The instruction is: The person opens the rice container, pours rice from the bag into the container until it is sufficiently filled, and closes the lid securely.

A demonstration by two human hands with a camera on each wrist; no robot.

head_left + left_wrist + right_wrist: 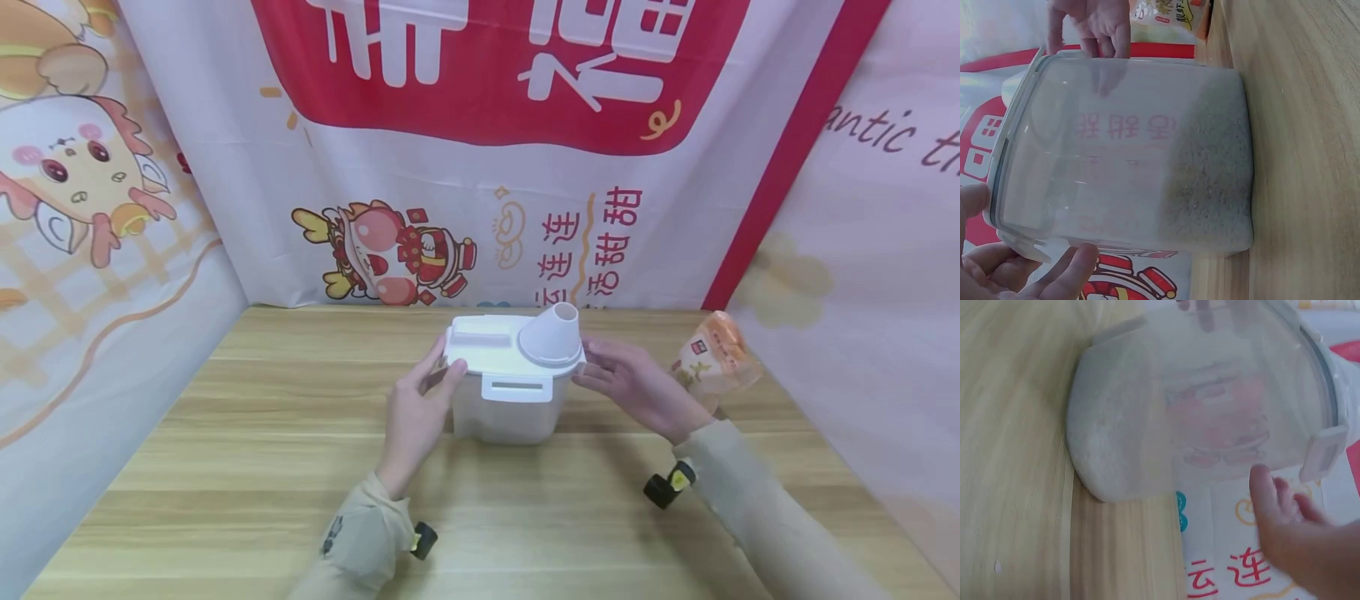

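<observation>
A translucent food storage container [506,417] stands upright on the wooden table. Its white lid [487,327] carries a cone-shaped spout [551,335], and a clip latch [517,387] shows at the front. Pale grains [1207,169] fill its lower part. My left hand [420,408] grips the lid's left end, its thumb at the front corner and its fingers by the side latch. On the opposite side, my right hand [637,379] has its fingers extended at the container's wall just below the lid; whether all of them touch is unclear.
A clear plastic bag [720,358] with orange print stands at the table's back right, behind my right forearm. Printed cloths hang at the back and both sides. A tiny white speck [997,567] lies on the wooden table [225,467]. Both wrists wear small black devices.
</observation>
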